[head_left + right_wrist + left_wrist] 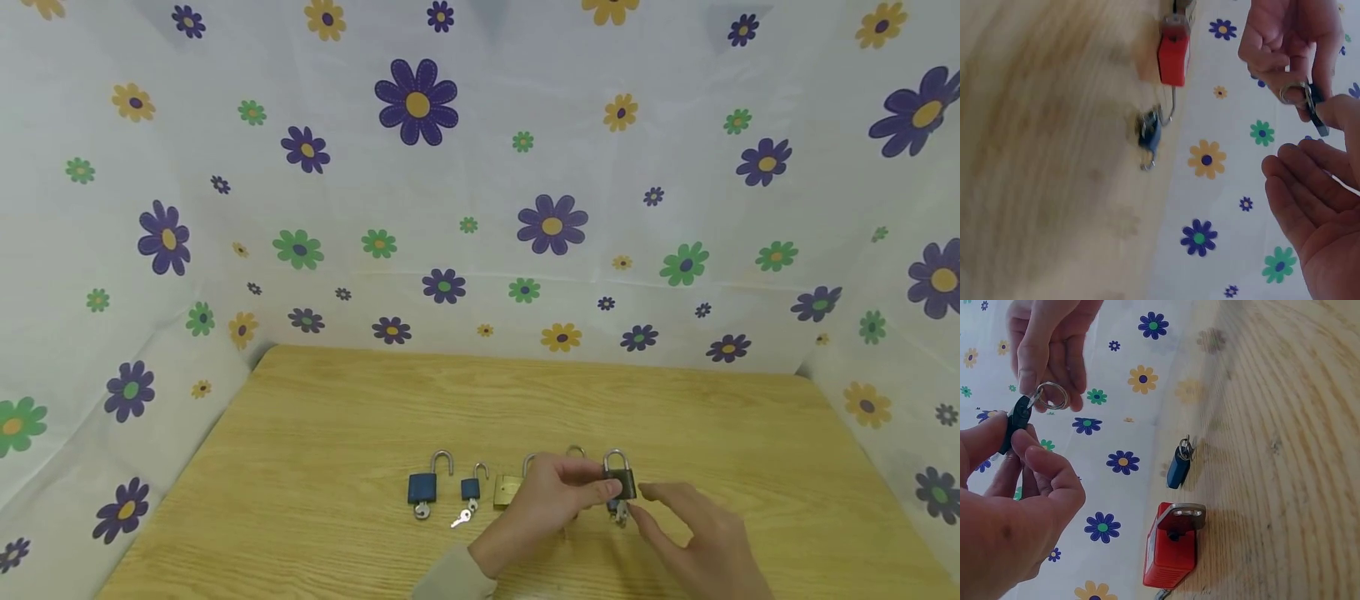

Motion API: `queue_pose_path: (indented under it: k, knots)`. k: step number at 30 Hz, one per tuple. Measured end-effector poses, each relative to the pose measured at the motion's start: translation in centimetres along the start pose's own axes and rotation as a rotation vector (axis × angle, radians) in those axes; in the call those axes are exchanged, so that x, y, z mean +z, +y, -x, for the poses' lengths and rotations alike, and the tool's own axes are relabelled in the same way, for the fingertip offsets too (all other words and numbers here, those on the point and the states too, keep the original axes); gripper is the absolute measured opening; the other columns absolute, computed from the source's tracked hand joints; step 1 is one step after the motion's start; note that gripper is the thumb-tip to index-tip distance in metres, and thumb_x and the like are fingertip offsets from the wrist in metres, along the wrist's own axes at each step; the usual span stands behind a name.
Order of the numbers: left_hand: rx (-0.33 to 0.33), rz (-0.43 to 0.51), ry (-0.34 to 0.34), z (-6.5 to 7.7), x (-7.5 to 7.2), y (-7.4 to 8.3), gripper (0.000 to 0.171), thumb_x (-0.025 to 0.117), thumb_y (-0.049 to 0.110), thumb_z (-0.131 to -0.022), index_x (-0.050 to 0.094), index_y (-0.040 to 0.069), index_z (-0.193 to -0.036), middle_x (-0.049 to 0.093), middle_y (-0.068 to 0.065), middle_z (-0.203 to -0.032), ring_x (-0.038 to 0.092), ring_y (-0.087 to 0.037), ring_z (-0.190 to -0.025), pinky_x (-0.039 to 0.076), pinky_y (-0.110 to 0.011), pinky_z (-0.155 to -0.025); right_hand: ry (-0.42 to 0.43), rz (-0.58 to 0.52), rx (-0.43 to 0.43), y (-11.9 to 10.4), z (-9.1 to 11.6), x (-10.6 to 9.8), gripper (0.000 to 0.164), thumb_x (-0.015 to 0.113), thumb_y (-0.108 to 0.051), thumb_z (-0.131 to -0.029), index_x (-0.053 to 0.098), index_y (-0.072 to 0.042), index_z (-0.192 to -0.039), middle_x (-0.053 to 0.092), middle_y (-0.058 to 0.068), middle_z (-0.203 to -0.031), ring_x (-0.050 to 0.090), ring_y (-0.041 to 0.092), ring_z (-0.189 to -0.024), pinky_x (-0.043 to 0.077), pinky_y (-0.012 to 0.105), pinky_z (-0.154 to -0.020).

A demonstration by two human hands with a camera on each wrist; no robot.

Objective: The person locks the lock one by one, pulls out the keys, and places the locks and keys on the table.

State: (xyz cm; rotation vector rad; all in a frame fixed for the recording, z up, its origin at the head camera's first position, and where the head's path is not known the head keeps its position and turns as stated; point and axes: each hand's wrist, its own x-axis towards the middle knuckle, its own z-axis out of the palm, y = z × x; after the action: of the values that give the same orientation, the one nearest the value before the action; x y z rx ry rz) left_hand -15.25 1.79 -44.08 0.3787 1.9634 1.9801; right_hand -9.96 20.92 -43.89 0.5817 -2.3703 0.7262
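My left hand (551,496) pinches a small black padlock (620,483) between thumb and fingers, its shackle upward in the head view. A key with a split ring (1052,395) sticks out of the padlock's lower end. My right hand (705,537) is close on the right, thumb and index finger apart, the thumb tip right by the key. In the right wrist view its other fingers (1304,181) are extended. Beyond the hands, a small blue padlock (1178,469) and a red padlock (1170,553) with a key in it lie on the table.
To the left on the wooden table (337,417) lie a larger blue padlock (422,487), a small blue one (470,489) and a brass one (506,491) partly behind my left hand. Their shackles are raised; keys (462,517) hang at the blue ones. A flowered cloth (480,167) surrounds the table.
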Motion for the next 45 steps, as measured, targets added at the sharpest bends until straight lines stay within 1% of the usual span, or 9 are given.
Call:
queue_pose_path:
  k: [1,3,8,13,17,23,34,40,45]
  knots:
    - [-0.006,-0.001,0.004,0.0,0.0,0.0,0.021,0.076,0.022,-0.084,0.079,0.006,-0.097,0.076,-0.006,-0.093,0.055,-0.005,-0.066,0.044,-0.022,-0.052,-0.003,-0.019,0.030,-0.2,0.2,0.1,0.026,0.084,-0.002,-0.066,0.074,-0.006,-0.090,0.076,0.004,-0.083,0.070,0.017,-0.075,0.061,0.040,-0.056]
    - [-0.020,-0.002,0.009,0.0,0.0,0.0,0.021,0.077,0.023,-0.084,0.079,0.007,-0.097,0.075,-0.001,-0.089,0.050,-0.005,-0.061,0.039,-0.020,-0.047,-0.024,-0.062,0.116,-0.5,0.6,0.4,0.021,0.082,0.000,-0.071,0.075,-0.008,-0.089,0.077,0.002,-0.083,0.070,0.014,-0.074,0.061,0.038,-0.058]
    - [-0.035,0.002,0.015,-0.1,-0.1,-0.1,0.019,0.077,0.024,-0.083,0.080,0.009,-0.094,0.065,0.008,-0.079,0.046,-0.005,-0.059,0.039,-0.021,-0.048,-0.109,-0.223,0.388,-1.7,1.2,0.8,0.012,0.072,-0.004,-0.086,0.076,-0.011,-0.095,0.079,0.000,-0.087,0.070,0.010,-0.079,0.062,0.036,-0.065]
    - [-0.039,0.021,0.019,-0.1,-0.1,0.0,0.020,0.078,0.022,-0.083,0.079,0.005,-0.094,0.067,0.007,-0.080,0.047,-0.005,-0.059,0.039,-0.021,-0.048,-0.158,-0.365,0.620,-2.8,0.8,0.9,0.014,0.066,-0.013,-0.094,0.075,-0.006,-0.101,0.078,0.005,-0.089,0.071,0.014,-0.081,0.062,0.037,-0.069]
    - [-0.045,0.012,0.016,-0.1,0.0,0.0,0.021,0.078,0.022,-0.083,0.079,0.005,-0.094,0.073,0.002,-0.085,0.048,-0.005,-0.059,0.039,-0.021,-0.047,-0.171,-0.425,0.739,-3.2,0.5,1.1,0.017,0.063,-0.011,-0.095,0.074,-0.001,-0.103,0.077,0.011,-0.090,0.071,0.020,-0.079,0.061,0.035,-0.068]
    - [-0.051,-0.004,0.016,0.0,-0.1,-0.2,0.017,0.078,0.022,-0.083,0.080,0.008,-0.093,0.074,0.001,-0.086,0.046,-0.005,-0.055,0.039,-0.021,-0.046,-0.138,-0.508,0.816,-3.5,0.5,1.9,0.014,0.061,-0.001,-0.094,0.073,0.004,-0.100,0.076,0.017,-0.089,0.071,0.026,-0.080,0.062,0.033,-0.065]
    - [-0.027,-0.073,-0.010,0.0,-0.4,-0.4,0.015,0.077,0.021,-0.084,0.080,0.009,-0.093,0.076,0.001,-0.084,0.049,-0.003,-0.055,0.040,-0.018,-0.045,-0.054,-0.602,0.906,-4.0,0.9,3.1,0.016,0.063,-0.007,-0.095,0.072,0.006,-0.098,0.075,0.018,-0.089,0.070,0.026,-0.082,0.061,0.029,-0.064]
    - [-0.021,-0.100,-0.022,0.0,-0.5,-0.5,0.018,0.077,0.023,-0.084,0.080,0.009,-0.094,0.077,-0.002,-0.085,0.053,-0.003,-0.058,0.042,-0.021,-0.049,-0.058,-0.630,0.947,-4.2,0.9,3.2,0.016,0.060,-0.004,-0.095,0.070,0.009,-0.099,0.074,0.017,-0.084,0.070,0.020,-0.076,0.061,0.032,-0.064]
    - [-0.017,-0.115,-0.019,0.0,-0.4,-0.5,0.016,0.077,0.023,-0.083,0.080,0.011,-0.093,0.077,0.000,-0.085,0.054,-0.003,-0.061,0.043,-0.021,-0.049,-0.087,-0.643,0.956,-4.3,0.8,3.1,0.015,0.057,-0.001,-0.095,0.068,0.010,-0.097,0.072,0.017,-0.082,0.068,0.022,-0.074,0.061,0.033,-0.063]
